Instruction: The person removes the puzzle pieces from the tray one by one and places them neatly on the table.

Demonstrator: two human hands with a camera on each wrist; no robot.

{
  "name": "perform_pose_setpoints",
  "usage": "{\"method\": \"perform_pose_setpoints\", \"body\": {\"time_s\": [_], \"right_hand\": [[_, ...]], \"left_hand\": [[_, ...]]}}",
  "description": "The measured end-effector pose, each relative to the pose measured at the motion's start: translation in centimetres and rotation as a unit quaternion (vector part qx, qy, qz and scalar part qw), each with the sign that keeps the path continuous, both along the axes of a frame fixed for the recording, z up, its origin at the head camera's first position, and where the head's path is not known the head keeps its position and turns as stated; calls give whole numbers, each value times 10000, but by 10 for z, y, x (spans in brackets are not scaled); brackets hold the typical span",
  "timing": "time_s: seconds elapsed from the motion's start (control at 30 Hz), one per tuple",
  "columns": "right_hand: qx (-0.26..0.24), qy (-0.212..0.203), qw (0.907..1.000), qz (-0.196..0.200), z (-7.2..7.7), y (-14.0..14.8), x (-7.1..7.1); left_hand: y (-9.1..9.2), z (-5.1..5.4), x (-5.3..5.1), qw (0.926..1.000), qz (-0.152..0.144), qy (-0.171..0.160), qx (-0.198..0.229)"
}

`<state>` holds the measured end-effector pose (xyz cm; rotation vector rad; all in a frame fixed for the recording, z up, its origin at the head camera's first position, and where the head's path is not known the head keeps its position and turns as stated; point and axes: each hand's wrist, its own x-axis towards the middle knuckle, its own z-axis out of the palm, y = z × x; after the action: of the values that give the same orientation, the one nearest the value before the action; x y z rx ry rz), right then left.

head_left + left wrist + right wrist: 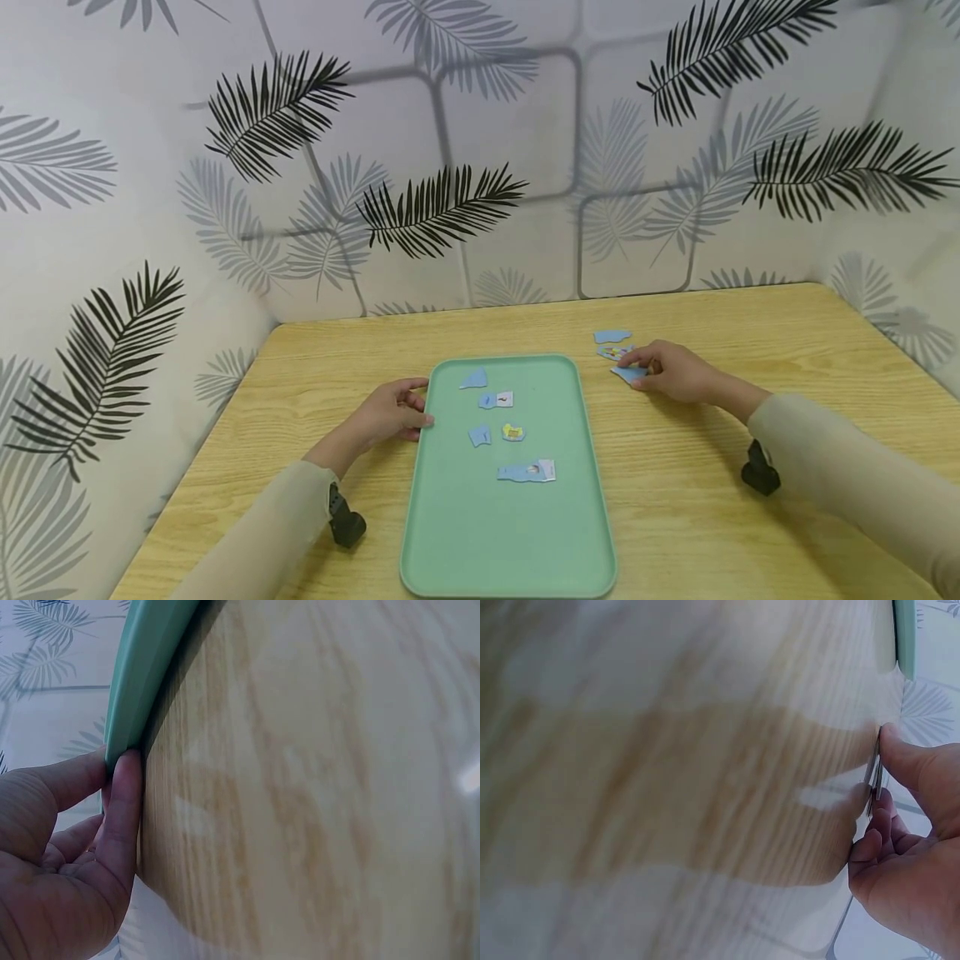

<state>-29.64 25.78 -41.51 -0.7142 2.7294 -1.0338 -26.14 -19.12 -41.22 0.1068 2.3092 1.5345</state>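
A green tray [517,533] lies on the wooden table, holding several light-blue and patterned flat pieces, among them a long one [525,472] and a yellow-marked one [513,432]. My left hand [390,412] grips the tray's left rim, thumb on top; the left wrist view shows thumb and fingers pinching the green edge [139,682]. To the right of the tray, my right hand [671,372] pinches a light-blue piece [627,374] at the table surface. In the right wrist view the thin piece [877,769] stands edge-on between thumb and fingers of the hand [915,847].
Just beyond my right hand lie a plain blue piece [612,336] and a patterned piece [611,352]. The wooden table [712,517] reaches back to a wall covering [510,250] with leaf prints. A black device sits at each wrist.
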Motion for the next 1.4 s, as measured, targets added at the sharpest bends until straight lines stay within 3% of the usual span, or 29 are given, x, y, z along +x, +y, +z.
{"method": "perform_pose_setpoints", "body": {"time_s": [0.73,1.4], "right_hand": [[-18,-82,9999,63,-2,0,-4],[-177,-295,9994,-102,5,0,2]], "left_hand": [[1,1,0,10000,-9,-26,-4],[-1,0,0,10000,-27,12,28]]}}
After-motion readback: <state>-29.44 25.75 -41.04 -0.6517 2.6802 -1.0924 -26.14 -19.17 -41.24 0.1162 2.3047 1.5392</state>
